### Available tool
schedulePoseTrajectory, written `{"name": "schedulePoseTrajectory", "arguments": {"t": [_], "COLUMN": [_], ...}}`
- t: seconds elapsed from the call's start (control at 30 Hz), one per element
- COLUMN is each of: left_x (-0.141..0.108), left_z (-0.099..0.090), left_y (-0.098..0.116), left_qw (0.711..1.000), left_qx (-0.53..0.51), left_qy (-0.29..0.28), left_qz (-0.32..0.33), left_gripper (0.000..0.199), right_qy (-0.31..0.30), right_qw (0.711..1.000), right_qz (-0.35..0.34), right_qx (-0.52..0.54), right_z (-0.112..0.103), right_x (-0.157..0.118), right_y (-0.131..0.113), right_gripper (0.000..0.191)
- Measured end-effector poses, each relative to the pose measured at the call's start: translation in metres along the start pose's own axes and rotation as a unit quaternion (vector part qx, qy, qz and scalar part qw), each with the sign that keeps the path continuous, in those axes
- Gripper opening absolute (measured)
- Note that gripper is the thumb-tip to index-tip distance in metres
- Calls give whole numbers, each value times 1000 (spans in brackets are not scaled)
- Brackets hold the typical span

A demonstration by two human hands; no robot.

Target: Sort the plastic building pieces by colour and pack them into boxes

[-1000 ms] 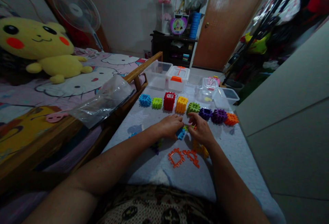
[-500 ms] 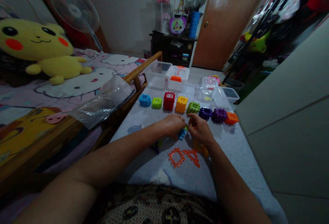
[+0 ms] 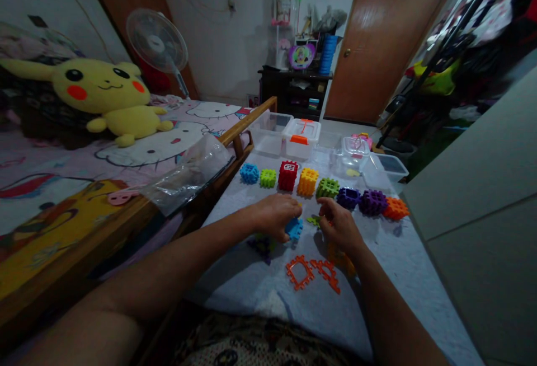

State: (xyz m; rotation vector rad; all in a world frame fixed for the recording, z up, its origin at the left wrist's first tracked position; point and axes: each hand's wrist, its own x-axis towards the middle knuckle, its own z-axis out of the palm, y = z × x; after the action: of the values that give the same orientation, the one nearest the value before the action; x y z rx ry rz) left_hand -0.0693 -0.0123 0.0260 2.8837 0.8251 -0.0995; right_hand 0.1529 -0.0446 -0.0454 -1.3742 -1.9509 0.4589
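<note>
My left hand (image 3: 277, 215) is closed on a light blue piece (image 3: 295, 228) above the cloth-covered table (image 3: 251, 293). To its right, my right hand (image 3: 338, 220) bends its fingers beside a small green piece (image 3: 313, 221); whether it grips anything is unclear. Two orange pieces, a square frame (image 3: 300, 272) and a jagged one (image 3: 327, 274), lie flat nearer my body. Yellow pieces (image 3: 344, 259) are partly under my right wrist, and dark purple pieces (image 3: 263, 247) show below my left forearm.
Behind the hands runs a row of coloured blocks, among them a red one (image 3: 288, 176) and an orange one (image 3: 395, 209). Clear plastic boxes (image 3: 301, 145) stand beyond. A wooden bed rail (image 3: 247, 125) borders the table's left side, with a plastic bag (image 3: 188, 170) by it.
My hands have moved apart, the light blue piece staying at my left hand. The small green piece now shows more clearly between them. The whole view has shifted slightly.
</note>
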Motion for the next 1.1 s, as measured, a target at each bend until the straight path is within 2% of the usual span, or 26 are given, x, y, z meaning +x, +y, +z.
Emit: {"name": "schedulePoseTrajectory", "arguments": {"t": [0.07,0.2,0.3,0.4,0.57,0.9,1.1], "left_x": [-17,-42,-48,-45,-33,-20,-18], "left_z": [-14,-36,-42,-41,-37,-34,-30], "left_y": [-25,-98,-148,-176,-190,-195,-197], "left_qw": [999,986,970,967,964,964,966], "left_qx": [-11,-9,-13,-17,-17,-8,7], "left_qy": [23,56,35,26,-5,-38,-69], "left_qz": [-43,-157,-242,-254,-264,-263,-251], "left_gripper": [40,41,41,43,45,49,59], "right_qy": [0,-6,-14,-19,-21,-36,-50], "right_qw": [1000,1000,1000,1000,1000,999,998], "right_qz": [-4,-6,-8,-12,-15,-3,3], "right_qx": [0,0,-4,-12,-17,-21,-24], "right_z": [1,4,6,6,6,4,3], "right_x": [0,-1,-2,-2,-2,-2,-1], "right_y": [1,1,1,1,1,0,-1], "right_gripper": [43,43,41,38,36,35,36]}}
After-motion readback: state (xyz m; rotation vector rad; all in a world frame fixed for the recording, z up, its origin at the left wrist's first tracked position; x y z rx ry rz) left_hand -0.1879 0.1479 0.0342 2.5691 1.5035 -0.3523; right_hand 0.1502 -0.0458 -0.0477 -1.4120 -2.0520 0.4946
